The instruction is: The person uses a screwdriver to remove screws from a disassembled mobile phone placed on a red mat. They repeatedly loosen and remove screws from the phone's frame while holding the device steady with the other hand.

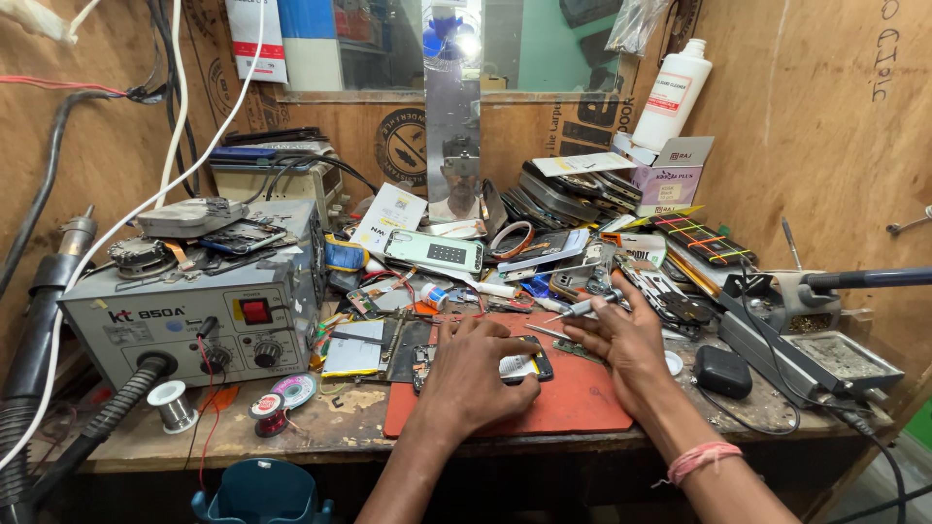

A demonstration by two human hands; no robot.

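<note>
Hands on opened phone, red mat.
Left hand presses flat on phone, nothing clenched; right hand, just right, grasps screwdriver over red mat.

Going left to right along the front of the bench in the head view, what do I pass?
Solder spool → red wire spool → left hand on the opened phone, over the red mat → right hand holding a screwdriver → black adapter → soldering iron stand.

left hand lies palm down, fingers curled; right hand reaches forward, fingers pinched
</note>
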